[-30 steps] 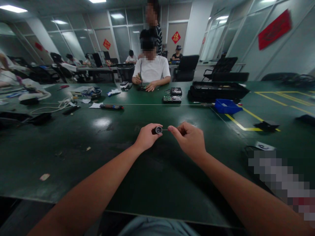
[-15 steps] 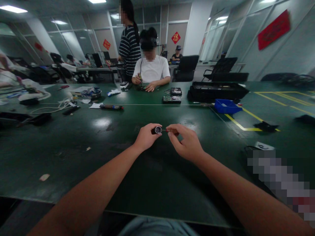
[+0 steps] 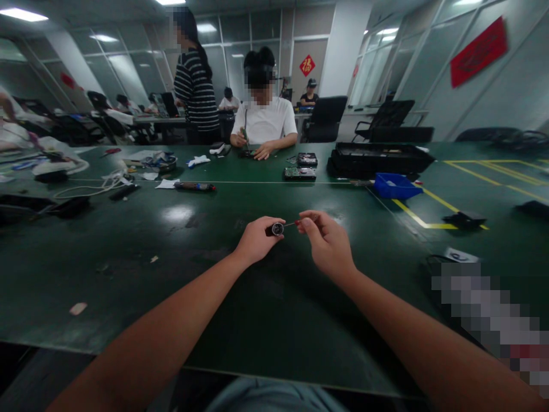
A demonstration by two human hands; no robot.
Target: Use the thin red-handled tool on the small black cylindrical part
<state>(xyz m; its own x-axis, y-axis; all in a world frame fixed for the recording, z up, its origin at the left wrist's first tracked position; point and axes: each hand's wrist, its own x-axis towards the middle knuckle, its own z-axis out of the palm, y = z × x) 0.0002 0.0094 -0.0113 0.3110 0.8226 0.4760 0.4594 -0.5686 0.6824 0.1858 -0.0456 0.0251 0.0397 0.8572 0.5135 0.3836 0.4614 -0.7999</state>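
Observation:
Wrapped around a small black cylindrical part (image 3: 277,229), my left hand (image 3: 256,239) holds it with its round, silver-rimmed end facing me. My right hand (image 3: 326,243) pinches a small screwdriver (image 3: 297,222) with a red handle. Its thin metal shaft points left and its tip meets the rim of the cylinder or lies just beside it; I cannot tell which. Both hands are above the green table (image 3: 266,320) near its middle. My fingers partly cover the cylinder's body and the screwdriver's handle.
Across the table a person in a white shirt (image 3: 268,123) works with a tool. Hard drives (image 3: 300,173), a black tray (image 3: 380,160) and a blue bin (image 3: 397,186) stand toward the far side. A thick pen-shaped tool (image 3: 195,186) and cables (image 3: 100,186) lie at the left.
My right hand has shifted slightly right and tilted the screwdriver, its handle end now higher. The cylinder has turned slightly in my left hand. A person in a striped shirt behind has moved left.

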